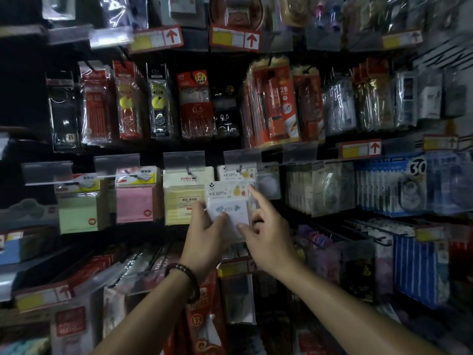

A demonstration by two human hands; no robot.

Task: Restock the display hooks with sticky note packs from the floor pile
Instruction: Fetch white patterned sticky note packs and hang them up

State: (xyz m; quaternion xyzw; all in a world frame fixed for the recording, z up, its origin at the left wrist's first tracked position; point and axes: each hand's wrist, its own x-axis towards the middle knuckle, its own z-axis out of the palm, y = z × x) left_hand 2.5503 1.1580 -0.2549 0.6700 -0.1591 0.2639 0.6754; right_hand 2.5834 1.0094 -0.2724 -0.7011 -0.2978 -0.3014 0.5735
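Head view: 1 "BE HAPPY" sticky note pack [227,201] held upright just in front of the matching packs [236,174] on their hook [240,168]. L. hand [204,234], w/ bead bracelet [188,274], pinches its left edge, thumb on front; R. hand [267,235] pinches the lower right edge — index straight, touching the top right corner.

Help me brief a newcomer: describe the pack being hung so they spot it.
Find the sticky-note row under the pens. Right of the yellow block, the left hand and right hand hold a white pack. Unlike the plain coloured blocks beside it, it reads BE HAPPY with fruit drawings.
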